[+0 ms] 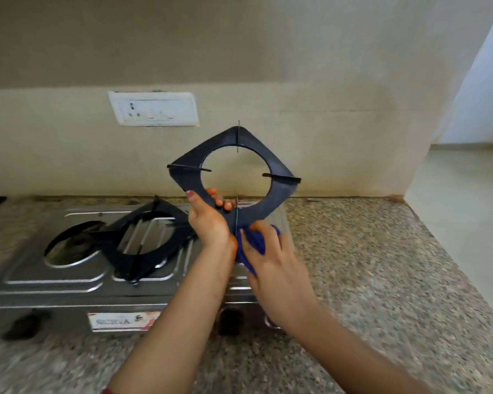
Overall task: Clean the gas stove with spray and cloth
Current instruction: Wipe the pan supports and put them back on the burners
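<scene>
Work looks midway. One pan support [225, 140] is off the stove [69, 282], raised above its right end. The left hand [208, 223] clamps the support's lower-left side, thumb in front and fingers curled through the ring. The right hand [273, 265] grips a bunched blue cloth [254, 243] against the bottom corner. A second support [111, 243] lies askew across the stove's middle, beside an open burner hole [69, 245]. The steel top probably remains to be wiped; no spray bottle shows. The stove sits along the back edge of the counter [367, 265]. The raised support stands on edge like a diamond, face to the camera. Being roughly square, it has no real long axis.
</scene>
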